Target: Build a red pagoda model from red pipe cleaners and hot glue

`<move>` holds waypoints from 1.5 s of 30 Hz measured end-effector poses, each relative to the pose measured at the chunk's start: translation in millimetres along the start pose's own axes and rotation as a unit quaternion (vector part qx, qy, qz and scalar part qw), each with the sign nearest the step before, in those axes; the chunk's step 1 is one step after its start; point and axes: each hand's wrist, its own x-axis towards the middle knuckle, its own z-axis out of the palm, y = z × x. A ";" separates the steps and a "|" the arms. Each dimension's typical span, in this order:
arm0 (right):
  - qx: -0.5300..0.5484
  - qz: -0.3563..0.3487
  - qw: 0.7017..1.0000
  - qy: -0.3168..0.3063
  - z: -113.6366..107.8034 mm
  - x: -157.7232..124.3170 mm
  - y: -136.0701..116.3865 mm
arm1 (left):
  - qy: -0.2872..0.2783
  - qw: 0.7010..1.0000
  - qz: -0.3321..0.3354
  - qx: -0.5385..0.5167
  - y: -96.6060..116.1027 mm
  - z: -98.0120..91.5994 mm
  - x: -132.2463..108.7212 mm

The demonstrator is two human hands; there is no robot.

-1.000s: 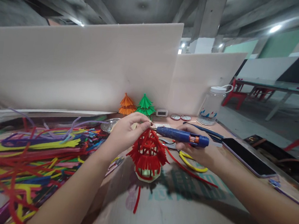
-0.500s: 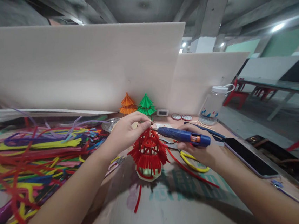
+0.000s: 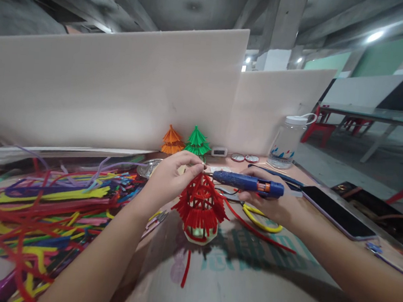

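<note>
Since the frame one second earlier, the view has shifted slightly, so that the whole scene lies a little farther right; the hands, the tool and the work keep their places relative to one another. The left hand [image 3: 172, 176] has its thumb and forefinger brought together in a pinch at the peak of the red model [image 3: 202, 210], though the piece between the fingertips is too small to identify. The right hand [image 3: 267, 206] is closed around the blue glue gun [image 3: 236, 180], its fingers partly hidden; the nozzle points left, just beside the pinching fingertips. The red model, a tiered form with fringed roofs, stands upright on its pale base at the centre of the table [image 3: 231, 287]. A short red strip [image 3: 186, 269] lies on its near side, and a longer red strip [image 3: 267, 239] extends to its right, near a yellow-handled tool [image 3: 265, 229]. At left lies a pile of coloured strips [image 3: 61, 199]. On the far side, an orange model [image 3: 172, 141] and a green model [image 3: 197, 142] stand before a white panel [image 3: 121, 91]; a clear bottle [image 3: 287, 142] and a phone [image 3: 338, 212] occupy the right.
</note>
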 end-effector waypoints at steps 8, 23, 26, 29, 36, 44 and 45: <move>-0.018 -0.014 1.000 -0.019 -3.5 -0.3 2.7 | -0.001 1.000 -0.002 -0.005 -1.1 0.1 -0.1; -0.032 0.023 0.999 -0.020 -1.5 -3.7 0.0 | 0.000 1.000 -0.004 -0.002 0.5 0.5 -0.4; -0.052 -0.004 0.998 -0.019 -2.3 -3.6 1.2 | 0.000 1.000 -0.001 -0.001 -0.6 0.6 -0.4; -0.061 -0.033 0.997 -0.020 -3.5 -2.4 0.7 | 0.001 1.000 0.003 -0.001 -2.0 0.9 -0.3; -0.054 -0.023 0.998 -0.027 -3.2 -2.0 -1.1 | 0.000 1.000 0.003 0.003 -2.2 0.8 -0.2; -0.060 -0.025 0.997 -0.029 -2.0 -2.8 1.6 | 0.001 1.000 0.010 0.002 -3.0 1.0 -0.6; -0.062 -0.025 0.997 -0.028 -2.1 -2.8 1.4 | 0.000 1.000 0.010 0.001 -3.1 0.9 -0.7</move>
